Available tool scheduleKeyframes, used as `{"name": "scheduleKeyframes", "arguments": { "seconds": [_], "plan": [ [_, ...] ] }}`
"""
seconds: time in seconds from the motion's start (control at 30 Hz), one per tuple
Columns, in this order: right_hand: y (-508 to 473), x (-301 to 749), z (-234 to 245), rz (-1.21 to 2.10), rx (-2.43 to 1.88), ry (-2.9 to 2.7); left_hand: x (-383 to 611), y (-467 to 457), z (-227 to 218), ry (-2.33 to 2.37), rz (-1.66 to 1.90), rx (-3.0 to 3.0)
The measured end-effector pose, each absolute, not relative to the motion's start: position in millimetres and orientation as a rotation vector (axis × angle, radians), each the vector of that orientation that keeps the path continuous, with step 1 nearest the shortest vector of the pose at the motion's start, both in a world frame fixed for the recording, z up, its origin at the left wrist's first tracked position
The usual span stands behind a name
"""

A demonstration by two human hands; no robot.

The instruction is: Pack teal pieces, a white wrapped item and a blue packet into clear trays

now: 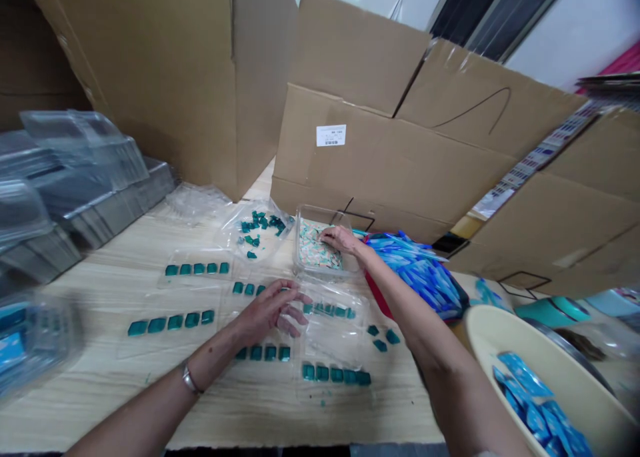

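Observation:
My right hand [339, 239] reaches into a clear plastic box [320, 270] of small white, pink and teal pieces [313, 245]. Its fingers are pinched together at the heap; what lies between them is too small to make out. Over the middle trays hovers my left hand [277, 308], fingers apart and slightly curled, nothing visible in it. Below and around it, clear shallow trays hold rows of dark teal squarish pieces, such as the front right row [337, 375], the left row [175, 322] and the back left row [199, 269]. My left hand hides part of the middle rows.
A clear bag [265, 240] holds loose teal pieces. A red bin [377, 293] of blue pen-like sticks [420, 270] and a cream tub [485, 330] with blue packets [540, 403] stand right. Stacked clear containers [100, 197] are left. Cardboard [395, 157] walls the back. Loose teal pieces [393, 337] lie right.

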State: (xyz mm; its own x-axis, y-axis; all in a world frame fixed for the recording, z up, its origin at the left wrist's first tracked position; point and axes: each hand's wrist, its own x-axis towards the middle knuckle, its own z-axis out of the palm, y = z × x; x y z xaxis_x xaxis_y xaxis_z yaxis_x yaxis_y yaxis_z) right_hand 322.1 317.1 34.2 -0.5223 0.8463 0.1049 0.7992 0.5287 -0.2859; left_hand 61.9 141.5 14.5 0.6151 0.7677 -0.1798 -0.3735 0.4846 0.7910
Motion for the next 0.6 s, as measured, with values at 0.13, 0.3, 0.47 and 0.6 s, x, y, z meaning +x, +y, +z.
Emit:
{"name": "scheduleKeyframes", "arguments": {
  "seconds": [0.13, 0.3, 0.47, 0.6],
  "plan": [
    [315.8, 324.9, 36.6, 0.21, -1.461, -2.44, 62.1, 141.1, 13.0, 0.572, 0.736, 0.795],
    [317.4, 323.2, 39.1, 0.003, -1.425, -2.554, 61.8, 141.6, 11.7, 0.569, 0.731, 0.794],
    [319.1, 320.2, 37.6, 0.02, -1.418, -2.718, 61.5, 141.6, 13.1, 0.569, 0.732, 0.792],
    [318.0, 319.6, 35.1, 0.036, -1.412, -2.791, 61.6, 141.5, 13.9, 0.579, 0.734, 0.789]
  ]
}}
